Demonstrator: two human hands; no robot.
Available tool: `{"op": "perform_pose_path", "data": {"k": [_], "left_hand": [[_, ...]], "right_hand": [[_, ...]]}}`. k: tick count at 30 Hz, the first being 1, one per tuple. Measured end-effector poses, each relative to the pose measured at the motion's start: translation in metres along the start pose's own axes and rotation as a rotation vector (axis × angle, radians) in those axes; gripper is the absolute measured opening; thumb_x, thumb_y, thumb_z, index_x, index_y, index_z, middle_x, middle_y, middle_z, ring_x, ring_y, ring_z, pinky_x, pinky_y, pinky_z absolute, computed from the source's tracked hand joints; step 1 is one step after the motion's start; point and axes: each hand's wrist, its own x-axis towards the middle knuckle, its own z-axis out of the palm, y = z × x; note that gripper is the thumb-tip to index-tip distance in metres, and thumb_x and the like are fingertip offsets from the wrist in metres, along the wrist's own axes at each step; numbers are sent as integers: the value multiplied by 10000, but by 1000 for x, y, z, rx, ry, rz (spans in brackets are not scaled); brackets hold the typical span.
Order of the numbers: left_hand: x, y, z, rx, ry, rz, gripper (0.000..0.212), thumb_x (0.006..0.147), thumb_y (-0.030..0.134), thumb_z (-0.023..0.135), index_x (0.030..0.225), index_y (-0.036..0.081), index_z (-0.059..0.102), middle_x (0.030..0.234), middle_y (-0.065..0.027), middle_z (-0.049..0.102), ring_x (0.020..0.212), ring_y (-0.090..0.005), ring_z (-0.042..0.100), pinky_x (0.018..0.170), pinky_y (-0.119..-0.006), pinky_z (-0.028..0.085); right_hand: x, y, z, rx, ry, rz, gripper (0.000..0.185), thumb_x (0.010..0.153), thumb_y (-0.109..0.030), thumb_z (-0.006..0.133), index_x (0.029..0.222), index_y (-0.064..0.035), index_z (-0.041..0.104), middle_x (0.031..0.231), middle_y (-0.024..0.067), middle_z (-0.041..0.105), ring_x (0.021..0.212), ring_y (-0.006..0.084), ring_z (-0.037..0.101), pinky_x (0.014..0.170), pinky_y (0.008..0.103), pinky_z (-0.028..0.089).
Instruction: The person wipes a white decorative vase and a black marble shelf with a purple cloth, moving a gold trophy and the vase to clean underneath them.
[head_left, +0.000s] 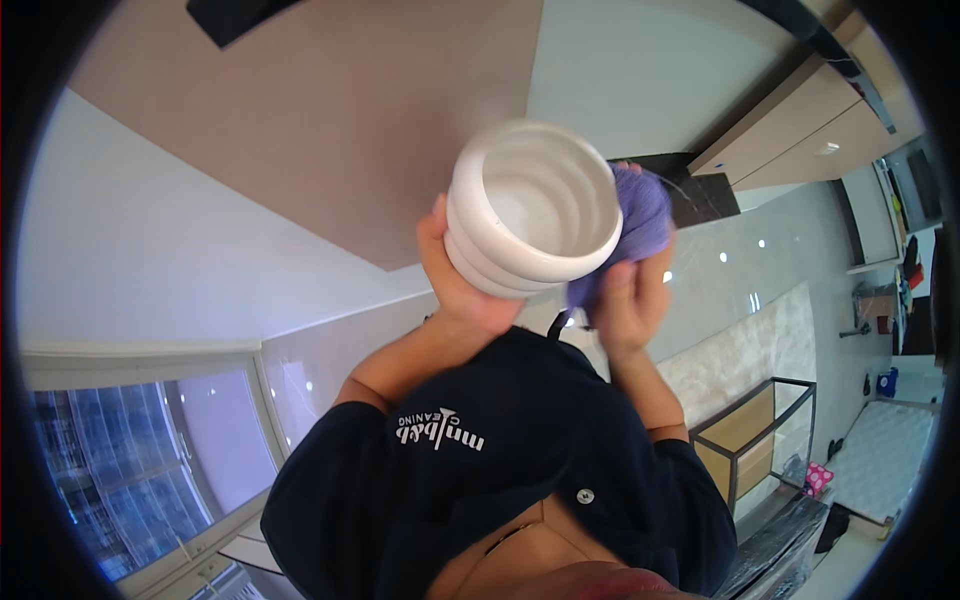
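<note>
A white glossy ribbed ceramic pot (536, 206) is held up before my chest, its open mouth tilted towards the view and its inside bare. My left hand (465, 277) grips it from the left and underneath, thumb against the side. On the other side, my right hand (637, 289) holds a bunched purple cloth (637, 214) beside the pot's right wall. The cloth hides part of that hand's fingers; some fingertips show above it. Where the cloth meets the pot is partly hidden behind the rim.
Ahead is a beige panel (322, 135) against a white wall. Cabinets (802, 131) and a dark marbled slab (705, 191) stand to the right. A black-framed glass-sided table (757, 427) stands lower right, near a plastic-wrapped item (780, 540) and a mattress (877, 457). A window (135, 457) is at lower left.
</note>
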Motion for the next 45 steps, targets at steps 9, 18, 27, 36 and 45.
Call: {"op": "perform_pose_path", "data": {"k": [9,18,27,36,45], "left_hand": [[-1,2,19,-408,137,-363,639,927,594,410,1342,114,491,1301,-100,559,1214,-260,534,1031,-443,436],[4,-6,18,6,94,-91,624,912,560,408,1351,118,434,1299,-118,532,1201,-259,530,1002,-432,452],[4,-5,30,9,-35,40,704,845,455,573,1379,97,287,1211,-144,469,1095,-239,518,948,-381,447],[22,-21,-13,679,-381,636,714,733,355,687,1308,47,397,1272,-260,389,1124,-335,469,969,-457,401],[30,-6,-16,394,-536,910,624,676,393,706,1205,132,501,1273,-291,406,1083,-386,522,850,-476,495]], "right_hand": [[-27,-16,35,-301,-78,-418,212,859,-189,663,966,-24,741,1406,50,567,1434,423,311,1190,533,176],[-6,-29,39,-502,-111,-586,179,770,-151,678,943,-119,713,1200,-24,636,1178,212,553,955,394,428],[21,-40,-1,-749,-39,-762,234,654,-245,716,806,-162,558,1096,11,644,951,246,424,832,410,375],[76,-72,-7,-826,-241,-239,116,695,-135,710,805,-106,693,1062,20,611,1001,275,484,853,394,315],[86,11,-107,167,43,287,198,954,-114,580,984,54,679,1070,107,602,1055,204,516,917,297,421]]}}
